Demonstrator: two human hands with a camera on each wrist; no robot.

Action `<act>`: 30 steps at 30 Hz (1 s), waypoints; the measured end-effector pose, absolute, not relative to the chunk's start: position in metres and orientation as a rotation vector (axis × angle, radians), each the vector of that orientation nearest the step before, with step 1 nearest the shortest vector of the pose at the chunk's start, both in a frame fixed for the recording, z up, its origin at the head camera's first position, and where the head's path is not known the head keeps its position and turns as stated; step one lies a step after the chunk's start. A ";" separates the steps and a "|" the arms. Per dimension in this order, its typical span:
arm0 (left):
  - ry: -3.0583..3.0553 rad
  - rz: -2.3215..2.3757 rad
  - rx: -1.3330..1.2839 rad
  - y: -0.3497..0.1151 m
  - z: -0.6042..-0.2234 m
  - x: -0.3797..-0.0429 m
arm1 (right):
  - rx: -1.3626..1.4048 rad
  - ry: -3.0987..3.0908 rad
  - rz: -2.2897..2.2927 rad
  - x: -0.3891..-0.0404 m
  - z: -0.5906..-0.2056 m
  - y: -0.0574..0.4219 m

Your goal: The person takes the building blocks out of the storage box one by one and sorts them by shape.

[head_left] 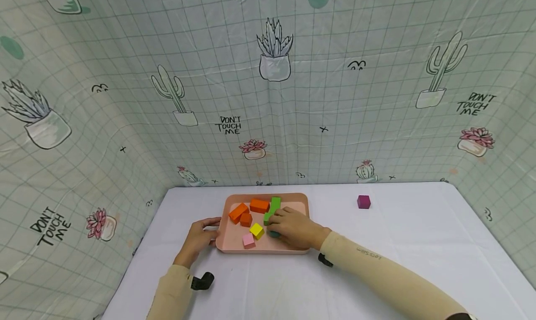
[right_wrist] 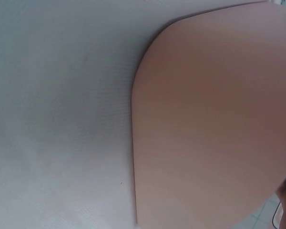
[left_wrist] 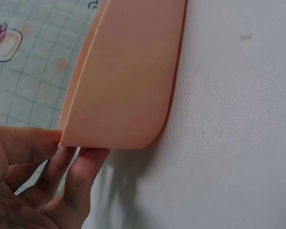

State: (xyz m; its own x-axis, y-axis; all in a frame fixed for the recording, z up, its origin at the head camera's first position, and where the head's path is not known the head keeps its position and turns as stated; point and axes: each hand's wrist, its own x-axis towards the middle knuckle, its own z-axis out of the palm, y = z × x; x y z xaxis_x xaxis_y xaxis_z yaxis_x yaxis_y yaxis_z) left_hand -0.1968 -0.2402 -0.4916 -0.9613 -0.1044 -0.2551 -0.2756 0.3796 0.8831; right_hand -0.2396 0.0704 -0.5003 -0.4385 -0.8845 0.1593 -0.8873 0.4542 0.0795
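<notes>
A peach-coloured tray (head_left: 293, 199) rests on the white table with several blocks in it. At its left end, my left hand (head_left: 198, 240) grips the rim near the corner; in the left wrist view, fingers and thumb pinch the tray wall (left_wrist: 124, 81). Reaching into the tray's right half, my right hand (head_left: 295, 228) holds a dark teal block (head_left: 274, 234) between fingers and thumb, mostly covered by the hand. Green blocks (head_left: 275, 203) lie right beside its fingertips. To their left are orange blocks (head_left: 259, 205), a yellow block (head_left: 257, 231) and a pink block (head_left: 249, 241).
A purple cube (head_left: 364, 202) stands apart on the white table (head_left: 402, 241), right of the tray. Behind and at the sides hangs a grid-patterned cloth (head_left: 314, 106) with cactus drawings. The right wrist view shows mostly the tray's outer wall (right_wrist: 209, 109).
</notes>
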 end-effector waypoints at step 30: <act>2.470 1.632 -0.346 -0.240 -0.492 -0.196 | 1.473 -2.500 0.386 -0.240 -0.473 0.101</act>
